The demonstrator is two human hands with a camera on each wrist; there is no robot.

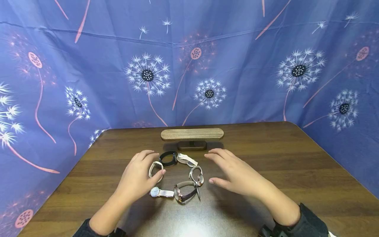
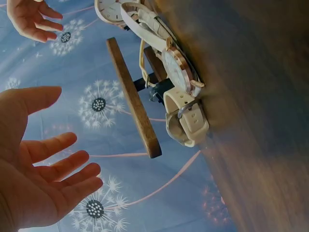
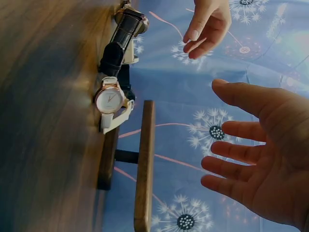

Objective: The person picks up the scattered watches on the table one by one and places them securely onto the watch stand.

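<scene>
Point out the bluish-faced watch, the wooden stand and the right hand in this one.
Bluish-faced watch (image 1: 164,193): head view, on its white strap.
Wooden stand (image 1: 192,134): head view, on its top bar.
Right hand (image 1: 235,170): head view, back of the hand.

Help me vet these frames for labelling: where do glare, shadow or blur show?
Head view: white glare on the table at bottom centre, soft shadows by left hand and right hand; left wrist view: table dim, grain blurred; right wrist view: bright patch on the patterned cloth at upper right, table dark and blurred.
</scene>
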